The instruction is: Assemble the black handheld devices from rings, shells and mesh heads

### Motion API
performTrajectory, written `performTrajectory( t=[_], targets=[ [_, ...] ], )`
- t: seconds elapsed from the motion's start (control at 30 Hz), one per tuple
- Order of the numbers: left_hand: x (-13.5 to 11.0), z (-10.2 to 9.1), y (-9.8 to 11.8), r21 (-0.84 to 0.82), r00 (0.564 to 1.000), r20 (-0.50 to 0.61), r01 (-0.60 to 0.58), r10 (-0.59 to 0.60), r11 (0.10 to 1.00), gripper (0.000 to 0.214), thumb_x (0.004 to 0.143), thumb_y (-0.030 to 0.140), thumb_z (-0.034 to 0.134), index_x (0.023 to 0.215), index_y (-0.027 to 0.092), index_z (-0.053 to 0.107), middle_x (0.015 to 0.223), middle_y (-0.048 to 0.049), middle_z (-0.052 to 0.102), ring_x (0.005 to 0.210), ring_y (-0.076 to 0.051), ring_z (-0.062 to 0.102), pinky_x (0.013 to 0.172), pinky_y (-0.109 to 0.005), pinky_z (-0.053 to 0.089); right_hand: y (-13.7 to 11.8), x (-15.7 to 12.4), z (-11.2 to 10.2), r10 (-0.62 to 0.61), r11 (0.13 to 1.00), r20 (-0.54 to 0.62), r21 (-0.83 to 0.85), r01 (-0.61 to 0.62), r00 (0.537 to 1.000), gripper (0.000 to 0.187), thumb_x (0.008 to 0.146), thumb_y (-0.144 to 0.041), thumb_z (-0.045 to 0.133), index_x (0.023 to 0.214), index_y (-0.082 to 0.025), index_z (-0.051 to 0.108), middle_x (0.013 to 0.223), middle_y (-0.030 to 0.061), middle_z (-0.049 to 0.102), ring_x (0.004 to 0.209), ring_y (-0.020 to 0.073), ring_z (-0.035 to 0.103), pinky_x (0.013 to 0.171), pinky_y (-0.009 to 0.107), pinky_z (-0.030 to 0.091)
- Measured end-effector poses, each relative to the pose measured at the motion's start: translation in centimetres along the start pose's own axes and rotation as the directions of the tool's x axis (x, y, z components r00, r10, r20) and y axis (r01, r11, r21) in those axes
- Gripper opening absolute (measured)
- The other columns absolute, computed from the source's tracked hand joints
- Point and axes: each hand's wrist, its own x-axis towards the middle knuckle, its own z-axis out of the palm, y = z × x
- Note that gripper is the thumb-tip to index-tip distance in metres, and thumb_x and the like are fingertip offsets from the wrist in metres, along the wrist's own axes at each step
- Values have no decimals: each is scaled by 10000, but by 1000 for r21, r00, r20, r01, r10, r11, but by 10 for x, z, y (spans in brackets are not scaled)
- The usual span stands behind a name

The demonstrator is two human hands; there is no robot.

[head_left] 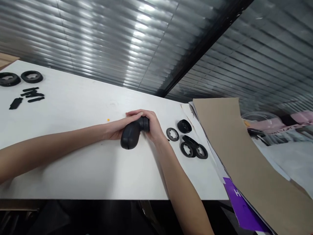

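The left hand [113, 129] and right hand [153, 125] are together, clamped on a matte black elbow-shaped moulding [130, 135] at the middle of the frame, over a white worktop [73, 173]; just right of the hands lie a thin black ring [167, 134], a black cup-shaped cap [184, 126] and two overlapping black rings [206, 151]; at upper left sit two thick black rings [24, 76] and flat black strips [33, 95].

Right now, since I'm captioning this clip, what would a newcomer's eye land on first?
The left hand and right hand grip a black elbow-shaped part on the white table. Black rings lie to their right, and more black pieces sit at the table's far left.
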Motion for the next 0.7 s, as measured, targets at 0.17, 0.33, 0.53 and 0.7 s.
performTrajectory(
  t=[0.17,0.33,0.53,0.7],
  targets=[
    [5,3,-3,-63,999,-42,16,-19,998,416,1029,564,585,1093,165,684,762,-44,663,667,-170,616,676,-306,495,7,1,3,15,1000,-48,7,-14,999,340,772,-358,536,740,-207,839,884,73,827,1017,309,737,947,407,582],
    [9,3,-8,-124,992,-98,-94,83,988,298,984,498,659,1064,211,670,740,-19,637,665,-171,608,684,-305,500,4,1,12,-34,999,-120,-43,29,992,293,776,-366,563,641,-227,783,734,69,772,979,317,739,897,424,599],
    [9,-2,-7,-94,981,-88,-183,175,979,274,935,451,696,1109,239,679,753,-29,653,790,-239,684,762,-344,541,5,2,15,-78,992,-205,-116,55,976,345,831,-452,585,611,-239,744,663,54,709,944,296,729,941,424,579],
    [8,0,-6,-105,983,-90,-169,159,980,254,945,414,669,1126,236,666,738,-22,642,751,-226,669,743,-338,539,7,2,16,-71,997,-226,-58,59,972,337,852,-420,589,619,-236,746,711,56,738,937,290,736,979,433,578]
  ],
)
